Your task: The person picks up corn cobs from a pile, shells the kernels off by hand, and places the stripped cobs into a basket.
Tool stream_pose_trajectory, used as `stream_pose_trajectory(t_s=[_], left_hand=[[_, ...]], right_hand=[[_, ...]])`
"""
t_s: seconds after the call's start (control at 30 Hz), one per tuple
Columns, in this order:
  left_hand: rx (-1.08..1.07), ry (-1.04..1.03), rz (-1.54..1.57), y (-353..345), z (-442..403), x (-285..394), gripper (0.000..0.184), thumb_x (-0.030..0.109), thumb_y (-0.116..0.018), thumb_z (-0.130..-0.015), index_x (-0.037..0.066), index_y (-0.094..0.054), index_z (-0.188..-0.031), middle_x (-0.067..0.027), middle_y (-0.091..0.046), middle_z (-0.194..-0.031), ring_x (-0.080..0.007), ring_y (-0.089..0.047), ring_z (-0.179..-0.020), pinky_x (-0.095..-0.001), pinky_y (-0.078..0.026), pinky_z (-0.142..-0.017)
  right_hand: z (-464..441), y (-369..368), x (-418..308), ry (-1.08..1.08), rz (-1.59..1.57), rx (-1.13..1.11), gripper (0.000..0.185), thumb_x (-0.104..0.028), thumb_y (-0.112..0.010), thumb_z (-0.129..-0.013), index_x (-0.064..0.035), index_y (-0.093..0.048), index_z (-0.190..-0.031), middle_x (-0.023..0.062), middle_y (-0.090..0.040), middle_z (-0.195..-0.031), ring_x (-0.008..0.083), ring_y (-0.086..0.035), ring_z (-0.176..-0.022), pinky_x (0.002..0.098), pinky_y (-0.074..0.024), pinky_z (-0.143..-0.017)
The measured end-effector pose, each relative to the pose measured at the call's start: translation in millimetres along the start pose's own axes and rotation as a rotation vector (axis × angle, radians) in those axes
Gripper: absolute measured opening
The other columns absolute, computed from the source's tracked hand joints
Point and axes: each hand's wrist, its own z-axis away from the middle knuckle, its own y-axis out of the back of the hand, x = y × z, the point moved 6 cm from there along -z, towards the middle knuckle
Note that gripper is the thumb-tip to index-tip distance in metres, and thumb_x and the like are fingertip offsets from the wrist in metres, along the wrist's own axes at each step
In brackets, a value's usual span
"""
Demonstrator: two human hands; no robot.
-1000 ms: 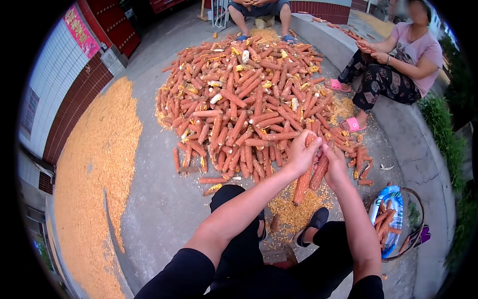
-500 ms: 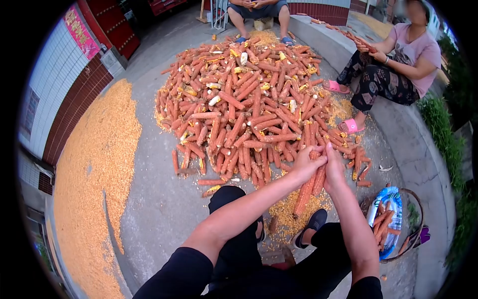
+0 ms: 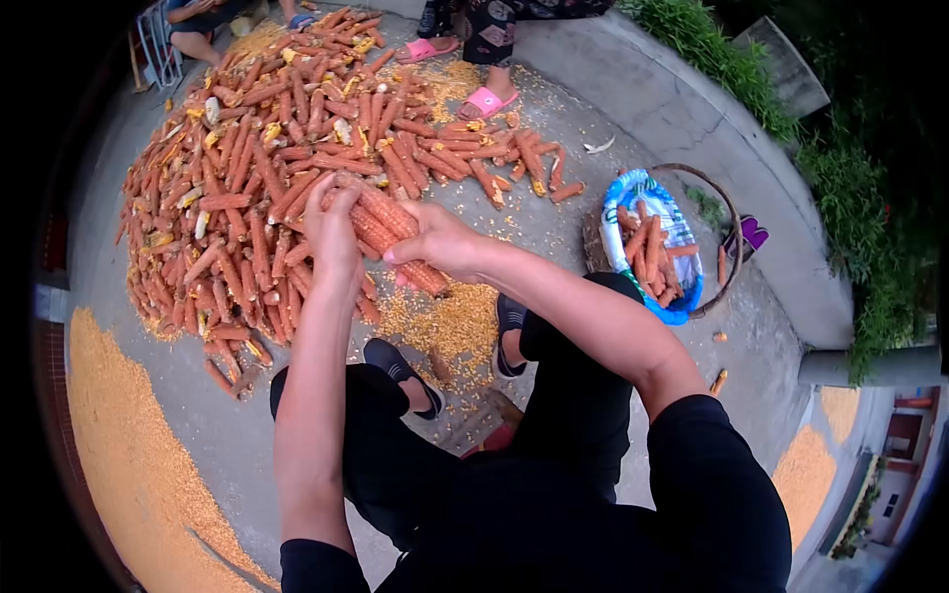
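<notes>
Two reddish corn cobs (image 3: 381, 225) lie side by side between my hands, above the near edge of the big cob pile (image 3: 237, 178). My left hand (image 3: 334, 229) is wrapped round their upper left part. From the right, my right hand (image 3: 440, 240) closes on the cobs with its thumb across them. Loose yellow kernels (image 3: 445, 326) cover the ground below, by my shoes. Whether any kernels remain on the held cobs is too small to tell.
A basket (image 3: 692, 252) lined with blue and white plastic holds several cobs at the right. Beyond the pile are one person's pink sandals (image 3: 486, 102) and another seated person's legs (image 3: 198, 44). Kernels are spread (image 3: 129, 445) at the left.
The view has swung to the right, so the pile appears further left and the basket nearer the middle. My hands have moved apart along the cobs, which are now held more level.
</notes>
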Motion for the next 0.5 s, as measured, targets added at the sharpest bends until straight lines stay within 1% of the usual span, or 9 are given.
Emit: stream_pose_trajectory(t_s=[0.1,0.17,0.2,0.23,0.33,0.37,0.4,0.43,0.5], left_hand=[[-0.069,0.107,-0.279,3.3,-1.5,7.1,0.035,0.011,-0.062,-0.096,0.001,-0.057,-0.129,-0.0078,-0.067,-0.105,-0.0123,-0.063,-0.089,-0.0282,-0.052,-0.073],[-0.116,0.115,-0.266,3.7,-2.7,12.5,0.036,0.016,-0.062,-0.097,0.001,-0.058,-0.129,-0.0074,-0.068,-0.102,-0.0107,-0.063,-0.084,-0.0274,-0.050,-0.070],[-0.133,0.109,-0.242,4.4,-3.1,16.5,0.036,0.017,-0.062,-0.097,0.001,-0.058,-0.129,-0.0078,-0.068,-0.101,-0.0112,-0.063,-0.084,-0.0276,-0.050,-0.070],[-0.132,0.106,-0.225,11.4,-1.4,21.1,0.036,0.017,-0.062,-0.097,0.001,-0.058,-0.128,-0.0083,-0.068,-0.101,-0.0117,-0.063,-0.084,-0.0277,-0.050,-0.071],[-0.161,0.108,-0.178,21.8,-0.6,39.0,0.034,0.017,-0.060,-0.098,0.000,-0.057,-0.127,-0.0103,-0.068,-0.100,-0.0139,-0.064,-0.084,-0.0278,-0.049,-0.071],[-0.165,0.104,-0.170,23.4,0.9,45.0,0.033,0.017,-0.060,-0.098,0.000,-0.057,-0.127,-0.0108,-0.068,-0.100,-0.0143,-0.064,-0.084,-0.0278,-0.049,-0.071],[-0.179,0.099,-0.159,23.9,1.4,49.1,0.033,0.016,-0.059,-0.098,0.000,-0.057,-0.127,-0.0112,-0.068,-0.100,-0.0148,-0.064,-0.084,-0.0279,-0.049,-0.071],[-0.182,0.087,-0.152,26.2,-0.3,52.1,0.033,0.016,-0.059,-0.098,-0.001,-0.057,-0.126,-0.0113,-0.068,-0.100,-0.0150,-0.064,-0.084,-0.0281,-0.049,-0.071],[-0.192,0.064,-0.142,32.1,-1.9,56.5,0.032,0.016,-0.058,-0.099,-0.001,-0.057,-0.126,-0.0117,-0.068,-0.099,-0.0153,-0.064,-0.084,-0.0284,-0.049,-0.071]], right_hand=[[28.6,57.8,-20.3,-0.015,0.120,0.139,0.047,-0.005,-0.066,-0.092,0.0019,-0.048,-0.134,0.0087,-0.064,-0.087,0.0172,-0.067,-0.069,0.0310,-0.0548,-0.057],[62.5,107.2,-38.9,-0.018,0.278,0.312,0.048,-0.007,-0.065,-0.094,0.0004,-0.046,-0.138,0.0084,-0.064,-0.090,0.0159,-0.067,-0.069,0.0295,-0.0545,-0.057],[84.7,135.4,-46.9,0.014,0.411,0.435,0.039,-0.006,-0.065,-0.093,0.0007,-0.052,-0.129,0.0084,-0.064,-0.089,0.0152,-0.066,-0.066,0.0288,-0.0521,-0.052],[109.1,167.8,-47.5,0.008,0.494,0.561,0.040,-0.008,-0.065,-0.094,-0.0008,-0.051,-0.130,0.0070,-0.064,-0.086,0.0135,-0.065,-0.064,0.0281,-0.0496,-0.050],[192.4,285.0,-20.7,-0.214,0.779,0.744,0.044,-0.003,-0.061,-0.092,-0.0012,-0.050,-0.135,0.0058,-0.063,-0.083,0.0139,-0.061,-0.062,0.0285,-0.0506,-0.054],[224.9,315.2,-12.5,-0.164,1.090,0.877,0.032,-0.005,-0.061,-0.091,-0.0010,-0.055,-0.123,0.0068,-0.064,-0.078,0.0147,-0.062,-0.060,0.0295,-0.0507,-0.052],[258.8,338.4,2.0,-0.313,1.161,0.966,0.023,-0.006,-0.061,-0.092,-0.0001,-0.057,-0.114,0.0094,-0.066,-0.080,0.0169,-0.064,-0.057,0.0316,-0.0507,-0.049],[290.9,355.3,15.9,-0.414,1.181,1.003,0.034,-0.017,-0.063,-0.088,-0.0020,-0.061,-0.118,0.0205,-0.071,-0.084,0.0327,-0.073,-0.066,0.0444,-0.0579,-0.063],[348.7,390.6,48.0,-0.691,1.190,1.122,0.039,-0.020,-0.064,-0.086,-0.0010,-0.064,-0.120,0.0216,-0.073,-0.089,0.0320,-0.075,-0.080,0.0470,-0.0583,-0.081]])
